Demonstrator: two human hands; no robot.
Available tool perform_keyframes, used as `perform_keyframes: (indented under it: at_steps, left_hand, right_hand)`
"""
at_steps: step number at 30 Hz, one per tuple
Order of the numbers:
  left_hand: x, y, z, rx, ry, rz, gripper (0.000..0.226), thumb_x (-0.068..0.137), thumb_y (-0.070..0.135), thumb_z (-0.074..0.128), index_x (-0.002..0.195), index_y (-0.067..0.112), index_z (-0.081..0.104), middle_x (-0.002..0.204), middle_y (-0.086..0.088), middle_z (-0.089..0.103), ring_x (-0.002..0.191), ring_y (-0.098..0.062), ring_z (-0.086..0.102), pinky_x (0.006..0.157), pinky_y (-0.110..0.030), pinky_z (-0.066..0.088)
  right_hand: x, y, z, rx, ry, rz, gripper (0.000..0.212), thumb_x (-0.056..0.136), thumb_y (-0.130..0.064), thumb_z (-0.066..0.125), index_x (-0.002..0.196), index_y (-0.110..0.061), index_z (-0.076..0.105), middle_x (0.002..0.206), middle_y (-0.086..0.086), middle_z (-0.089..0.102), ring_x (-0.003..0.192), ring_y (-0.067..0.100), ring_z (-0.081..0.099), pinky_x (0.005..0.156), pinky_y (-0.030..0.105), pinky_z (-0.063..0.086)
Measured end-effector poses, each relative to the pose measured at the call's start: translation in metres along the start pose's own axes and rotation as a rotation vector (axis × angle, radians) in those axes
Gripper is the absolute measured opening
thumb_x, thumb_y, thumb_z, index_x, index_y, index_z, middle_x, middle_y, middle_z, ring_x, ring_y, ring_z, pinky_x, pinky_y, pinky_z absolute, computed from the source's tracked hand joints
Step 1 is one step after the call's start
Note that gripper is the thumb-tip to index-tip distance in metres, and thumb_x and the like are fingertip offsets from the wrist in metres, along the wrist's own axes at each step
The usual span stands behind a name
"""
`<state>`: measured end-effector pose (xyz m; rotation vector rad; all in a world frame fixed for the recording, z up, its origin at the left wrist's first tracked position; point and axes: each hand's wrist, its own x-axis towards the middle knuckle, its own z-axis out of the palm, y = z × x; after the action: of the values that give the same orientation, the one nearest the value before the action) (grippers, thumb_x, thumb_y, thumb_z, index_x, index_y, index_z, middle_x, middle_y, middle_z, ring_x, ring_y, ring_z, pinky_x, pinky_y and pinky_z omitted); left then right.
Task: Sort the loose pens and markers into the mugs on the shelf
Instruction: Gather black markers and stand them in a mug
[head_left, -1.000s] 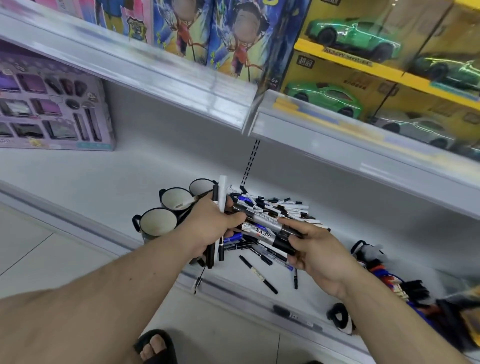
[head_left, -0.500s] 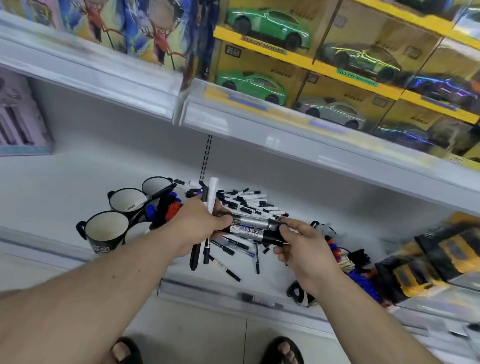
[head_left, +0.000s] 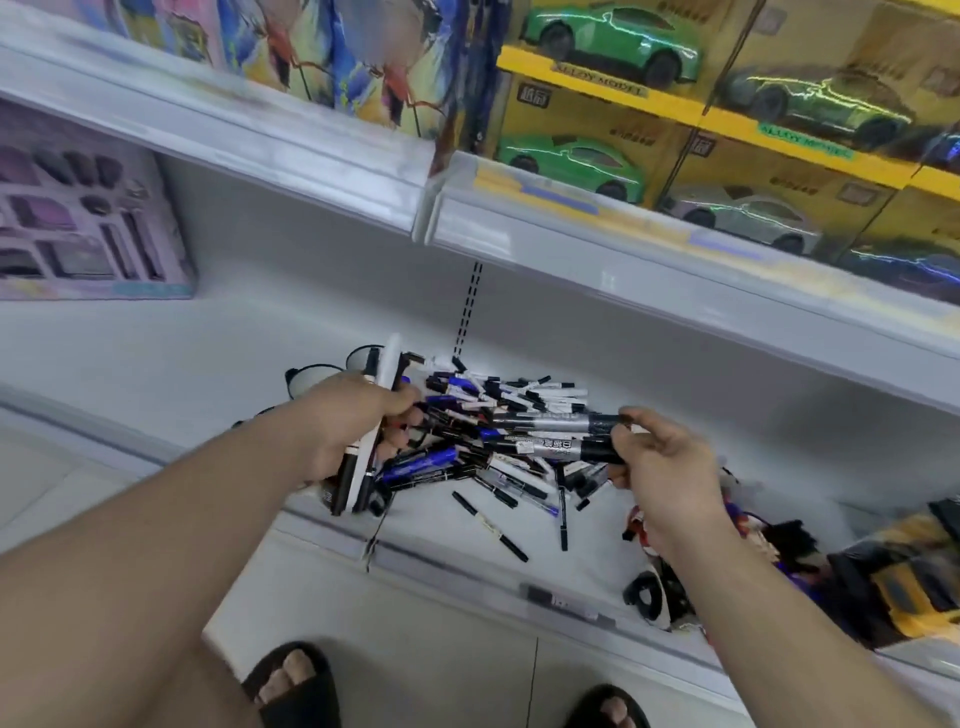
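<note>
A heap of loose pens and markers (head_left: 509, 400) lies on the low white shelf (head_left: 156, 353). My left hand (head_left: 353, 426) grips a bunch of pens (head_left: 371, 452) held upright, a white one sticking out on top. My right hand (head_left: 660, 457) holds two thick silver-and-black markers (head_left: 550, 435) by their black ends, lying level above the heap. Black mugs with white insides (head_left: 311, 379) stand behind my left hand, mostly hidden by it.
The upper shelf edge (head_left: 571, 234) overhangs the heap, with boxed toy cars (head_left: 613, 36) above. A purple boxed set (head_left: 78, 213) stands at the left. Small toys and dark clutter (head_left: 769, 551) lie at the right. Loose pens (head_left: 491, 525) lie near the shelf's front lip.
The view has swung back leftward, so the purple box shows fully again. My left hand now covers most of the mugs. Both hands keep their holds, staying over the heap.
</note>
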<state>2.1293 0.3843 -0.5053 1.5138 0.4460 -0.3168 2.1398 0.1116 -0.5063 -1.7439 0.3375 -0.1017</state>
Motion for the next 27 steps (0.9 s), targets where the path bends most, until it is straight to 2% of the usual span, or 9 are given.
perform_keyframes:
  at_steps: [4,7,9,11,13,17,22,25,27]
  left_hand:
    - [-0.004,-0.007,-0.045,-0.140,0.096,-0.025,0.018,0.099,0.017,0.056,0.107,0.005,0.067,0.069,-0.002,0.064,0.049,-0.013,0.052,0.048,-0.026,0.042]
    - [-0.005,-0.004,-0.073,-0.286,0.121,0.019,0.013,0.099,0.016,0.055,0.106,0.008,0.063,0.072,-0.003,0.065,0.055,-0.015,0.058,0.052,-0.027,0.048]
    - [-0.004,-0.002,-0.089,-0.275,0.139,0.057,0.012,0.099,0.016,0.054,0.105,0.010,0.063,0.081,-0.004,0.071,0.067,-0.018,0.068,0.058,-0.030,0.053]
    - [-0.002,-0.002,-0.103,-0.239,0.155,0.069,0.012,0.099,0.014,0.054,0.106,0.010,0.064,0.088,-0.005,0.076,0.081,-0.020,0.073,0.071,-0.036,0.058]
    - [0.000,-0.001,-0.115,-0.210,0.164,0.067,0.014,0.098,0.009,0.054,0.107,0.010,0.064,0.091,-0.005,0.076,0.085,-0.020,0.073,0.082,-0.040,0.057]
    - [0.005,-0.005,-0.133,-0.191,0.232,0.043,0.018,0.095,0.002,0.056,0.108,0.012,0.063,0.089,-0.001,0.076,0.073,-0.012,0.073,0.078,-0.035,0.056]
    - [0.014,-0.018,-0.147,-0.230,0.260,0.013,0.023,0.095,-0.002,0.054,0.114,0.009,0.061,0.100,-0.005,0.074,0.084,-0.017,0.072,0.087,-0.042,0.054]
    - [0.016,-0.024,-0.152,-0.277,0.264,-0.003,0.023,0.095,-0.005,0.053,0.113,0.006,0.061,0.099,-0.009,0.074,0.085,-0.023,0.071,0.095,-0.048,0.051]
    - [0.017,-0.026,-0.153,-0.303,0.259,-0.013,0.023,0.095,-0.006,0.051,0.114,0.004,0.060,0.099,-0.012,0.073,0.083,-0.026,0.069,0.094,-0.048,0.050]
  right_hand:
    - [0.010,0.013,0.058,-0.020,-0.077,-0.024,0.026,0.095,-0.006,0.061,0.119,-0.015,0.064,0.086,0.006,0.070,0.057,0.018,0.057,0.050,0.019,0.051]
    - [0.019,0.019,0.104,-0.119,-0.145,-0.117,0.029,0.093,-0.011,0.063,0.121,-0.017,0.066,0.081,-0.002,0.070,0.068,0.025,0.066,0.072,0.038,0.059]
    - [0.023,0.021,0.133,-0.194,-0.200,-0.179,0.029,0.092,-0.014,0.065,0.120,-0.020,0.068,0.077,-0.007,0.067,0.070,0.025,0.065,0.076,0.042,0.058]
    - [0.026,0.023,0.163,-0.228,-0.258,-0.225,0.028,0.092,-0.014,0.064,0.119,-0.021,0.069,0.078,-0.006,0.067,0.065,0.020,0.062,0.070,0.035,0.054]
    - [0.026,0.026,0.191,-0.283,-0.300,-0.282,0.029,0.092,-0.013,0.063,0.120,-0.021,0.068,0.083,-0.006,0.067,0.067,0.012,0.059,0.072,0.025,0.049]
    - [0.024,0.039,0.244,-0.396,-0.326,-0.338,0.030,0.093,-0.014,0.062,0.123,-0.018,0.068,0.090,0.000,0.066,0.080,0.010,0.055,0.085,0.017,0.044]
    - [0.016,0.067,0.299,-0.471,-0.398,-0.279,0.032,0.093,-0.017,0.063,0.125,-0.019,0.067,0.106,0.006,0.073,0.088,0.017,0.063,0.079,0.016,0.043]
    - [0.010,0.081,0.321,-0.504,-0.435,-0.278,0.031,0.092,-0.017,0.064,0.123,-0.018,0.068,0.107,0.006,0.073,0.099,0.020,0.067,0.085,0.020,0.047]
    - [0.009,0.090,0.330,-0.542,-0.471,-0.261,0.032,0.092,-0.018,0.063,0.124,-0.019,0.067,0.110,0.006,0.072,0.103,0.022,0.066,0.087,0.023,0.049]
